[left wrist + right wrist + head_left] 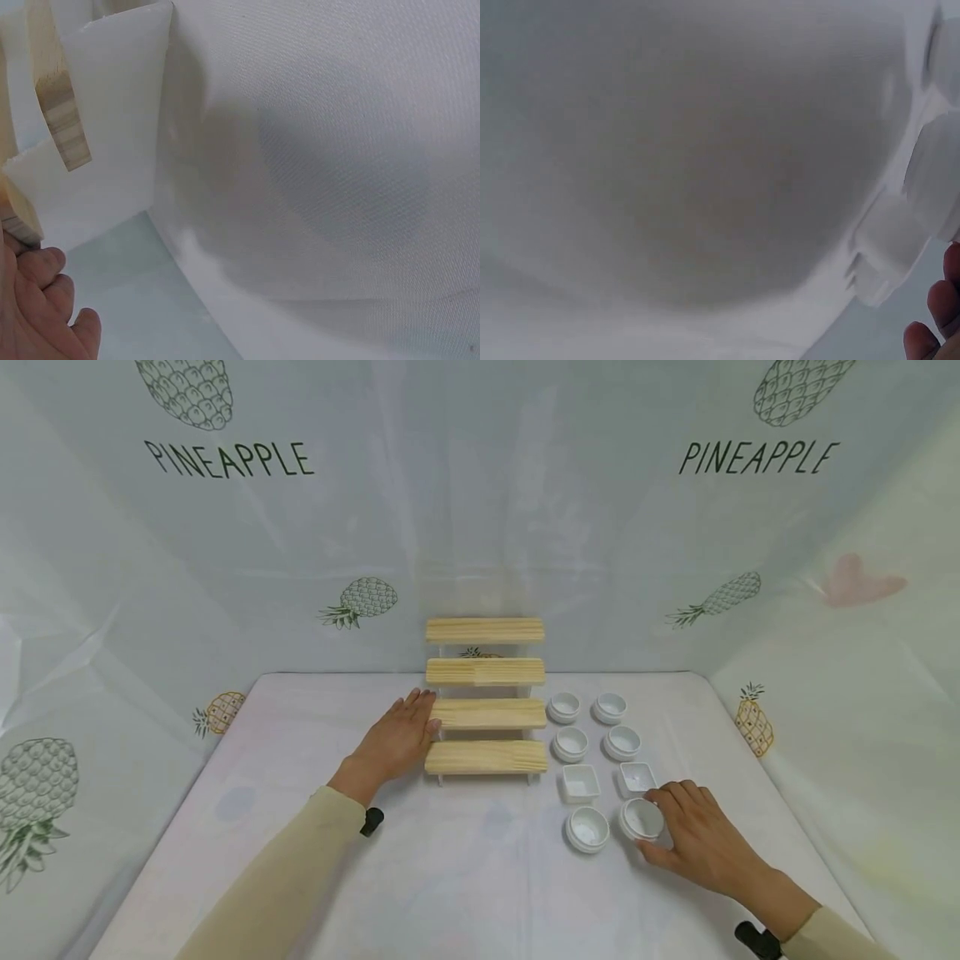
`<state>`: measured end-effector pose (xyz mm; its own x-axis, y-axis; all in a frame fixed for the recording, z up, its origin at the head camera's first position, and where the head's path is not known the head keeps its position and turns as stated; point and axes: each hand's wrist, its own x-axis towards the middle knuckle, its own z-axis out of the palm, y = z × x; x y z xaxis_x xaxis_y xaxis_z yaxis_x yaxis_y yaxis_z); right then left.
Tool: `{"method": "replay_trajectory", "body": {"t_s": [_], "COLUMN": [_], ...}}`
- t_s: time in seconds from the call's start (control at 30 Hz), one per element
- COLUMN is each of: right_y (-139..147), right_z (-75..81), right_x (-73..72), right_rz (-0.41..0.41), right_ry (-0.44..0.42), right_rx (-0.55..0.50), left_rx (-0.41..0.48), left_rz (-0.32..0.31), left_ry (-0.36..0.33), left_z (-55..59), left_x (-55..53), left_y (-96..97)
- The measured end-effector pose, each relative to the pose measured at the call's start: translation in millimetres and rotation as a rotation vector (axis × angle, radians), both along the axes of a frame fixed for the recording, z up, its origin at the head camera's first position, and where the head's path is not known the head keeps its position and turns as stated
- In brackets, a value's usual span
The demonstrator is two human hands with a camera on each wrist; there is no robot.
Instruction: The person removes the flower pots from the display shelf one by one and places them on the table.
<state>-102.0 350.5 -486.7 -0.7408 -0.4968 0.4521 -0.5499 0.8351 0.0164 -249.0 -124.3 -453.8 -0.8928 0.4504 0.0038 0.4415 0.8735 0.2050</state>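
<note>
A tiered stand with pale wooden shelves on white side panels stands at the middle back of the table. My left hand rests against its left side, fingers extended, touching the end of a shelf; in the left wrist view the fingers are beside a plank end. My right hand holds a small round white bowl between thumb and fingers, at the near right of the bowl group. The right wrist view catches only the fingertips and this bowl's side.
Two columns of small white bowls are right of the stand: round ones and two square ones. A pale cloth covers the table. Pineapple-printed sheeting hangs behind and at both sides.
</note>
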Motion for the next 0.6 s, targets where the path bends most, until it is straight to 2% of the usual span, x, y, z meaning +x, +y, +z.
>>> {"method": "replay_trajectory", "body": {"t_s": [0.3,0.6], "right_y": [8,10], "right_z": [-11.2,-14.4], "right_x": [2.0,3.4], "right_rz": [-0.024,-0.051], "right_ry": [-0.024,-0.057], "right_rx": [0.030,0.033], "left_rx": [0.012,0.018], "left_rz": [-0.005,-0.001], "left_ry": [-0.005,-0.011], "left_z": [1.5,1.6], "left_x": [0.4,1.2], "left_y": [0.5,-0.1]}}
